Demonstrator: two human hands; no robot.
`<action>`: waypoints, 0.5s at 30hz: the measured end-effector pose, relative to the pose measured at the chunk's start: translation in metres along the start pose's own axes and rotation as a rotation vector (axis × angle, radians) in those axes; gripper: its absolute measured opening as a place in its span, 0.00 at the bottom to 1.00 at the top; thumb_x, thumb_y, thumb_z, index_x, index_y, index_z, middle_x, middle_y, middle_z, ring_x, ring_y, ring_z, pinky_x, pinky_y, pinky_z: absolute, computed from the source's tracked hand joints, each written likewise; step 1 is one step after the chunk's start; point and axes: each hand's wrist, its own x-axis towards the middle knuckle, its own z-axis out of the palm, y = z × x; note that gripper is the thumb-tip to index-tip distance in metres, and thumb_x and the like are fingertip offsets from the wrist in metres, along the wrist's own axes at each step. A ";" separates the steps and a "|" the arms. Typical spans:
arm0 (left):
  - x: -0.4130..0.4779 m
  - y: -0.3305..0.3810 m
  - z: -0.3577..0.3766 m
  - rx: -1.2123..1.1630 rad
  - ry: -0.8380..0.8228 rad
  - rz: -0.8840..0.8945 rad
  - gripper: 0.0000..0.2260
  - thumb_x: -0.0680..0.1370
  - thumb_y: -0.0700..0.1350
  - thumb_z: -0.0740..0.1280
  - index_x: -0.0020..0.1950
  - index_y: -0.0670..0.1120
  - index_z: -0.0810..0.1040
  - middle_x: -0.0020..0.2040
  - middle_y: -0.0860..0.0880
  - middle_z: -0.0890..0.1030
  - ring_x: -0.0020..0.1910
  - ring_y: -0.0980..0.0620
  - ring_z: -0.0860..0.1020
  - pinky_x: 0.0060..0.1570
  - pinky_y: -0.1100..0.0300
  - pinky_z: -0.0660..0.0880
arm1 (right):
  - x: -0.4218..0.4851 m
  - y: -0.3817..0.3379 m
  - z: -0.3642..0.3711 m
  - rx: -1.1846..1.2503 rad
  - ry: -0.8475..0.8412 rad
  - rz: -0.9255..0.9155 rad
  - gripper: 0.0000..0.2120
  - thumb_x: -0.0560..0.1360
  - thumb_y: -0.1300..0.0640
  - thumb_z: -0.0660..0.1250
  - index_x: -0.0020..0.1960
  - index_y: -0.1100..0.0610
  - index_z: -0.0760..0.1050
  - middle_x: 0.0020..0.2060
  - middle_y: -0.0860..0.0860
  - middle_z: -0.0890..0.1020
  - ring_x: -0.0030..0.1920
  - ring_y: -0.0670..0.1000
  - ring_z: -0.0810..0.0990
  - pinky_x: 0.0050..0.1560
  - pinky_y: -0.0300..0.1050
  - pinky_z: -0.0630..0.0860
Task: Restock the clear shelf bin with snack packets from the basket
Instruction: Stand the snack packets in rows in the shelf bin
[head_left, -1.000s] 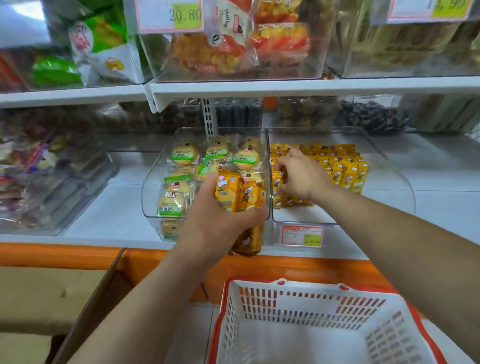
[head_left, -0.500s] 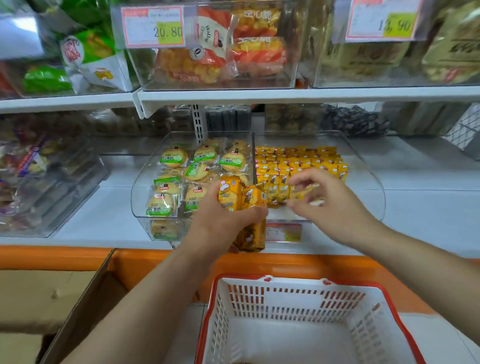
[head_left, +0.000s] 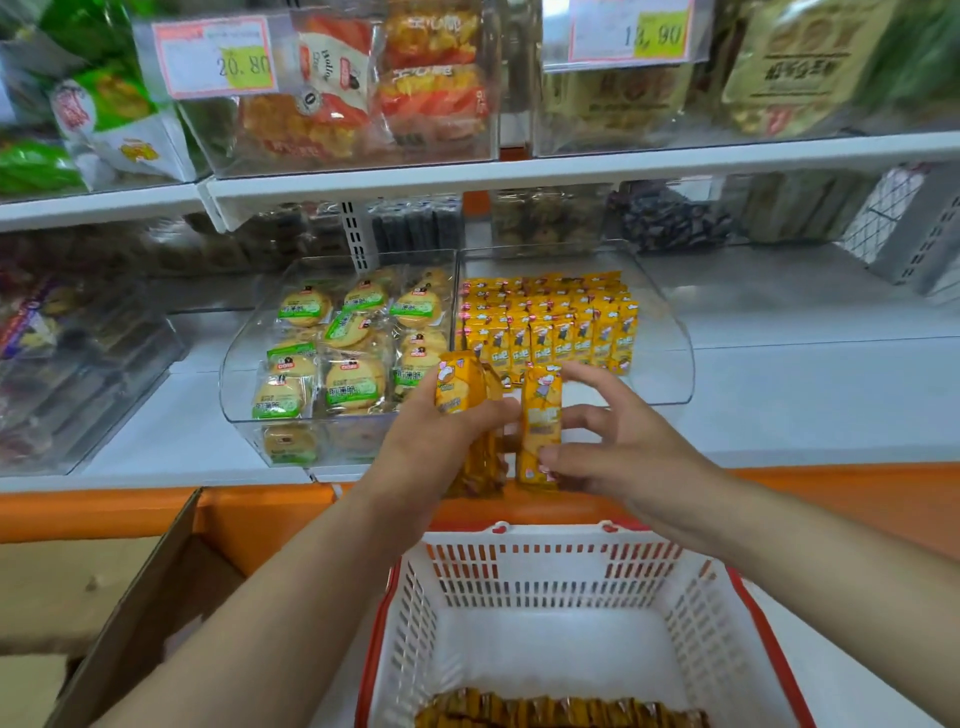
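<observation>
nearest us, the red-and-white basket (head_left: 545, 577) holds more yellow snack packets (head_left: 561, 709) at its bottom. above it our left hand (head_left: 431, 452) grips a loose bundle of packets (head_left: 460, 389), and our right hand (head_left: 628, 452) pinches a single packet (head_left: 541, 415) between thumb and fingertips. a slack left grip could spill the bundle. beyond, the clear bin (head_left: 675, 353) has bare floor before its standing rows (head_left: 550, 322); its front lip, or the wall shared with the biscuit bin (head_left: 234, 374), could snag a packet.

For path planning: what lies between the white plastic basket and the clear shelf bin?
Head view: the white shelf's orange edge, crossed by left hand and right hand holding yellow snack packets.
</observation>
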 end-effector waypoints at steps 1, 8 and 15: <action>0.001 0.000 -0.001 0.013 0.002 -0.007 0.11 0.74 0.44 0.77 0.53 0.53 0.81 0.46 0.45 0.88 0.46 0.36 0.86 0.49 0.38 0.83 | 0.000 -0.001 -0.003 -0.009 0.002 -0.003 0.39 0.70 0.66 0.76 0.71 0.39 0.66 0.56 0.56 0.81 0.51 0.59 0.85 0.57 0.59 0.80; 0.006 0.004 -0.017 0.066 0.031 0.035 0.11 0.78 0.40 0.72 0.58 0.46 0.78 0.43 0.41 0.87 0.42 0.42 0.87 0.37 0.51 0.82 | 0.011 -0.009 -0.007 -0.093 0.065 -0.075 0.28 0.71 0.64 0.76 0.63 0.41 0.73 0.51 0.53 0.83 0.48 0.55 0.86 0.56 0.59 0.80; 0.014 0.007 -0.043 0.152 0.099 0.105 0.06 0.78 0.39 0.71 0.54 0.46 0.79 0.41 0.45 0.87 0.44 0.44 0.87 0.43 0.42 0.84 | 0.091 -0.031 -0.019 -0.479 0.245 -0.260 0.26 0.66 0.61 0.80 0.52 0.42 0.70 0.44 0.47 0.76 0.34 0.45 0.80 0.36 0.42 0.77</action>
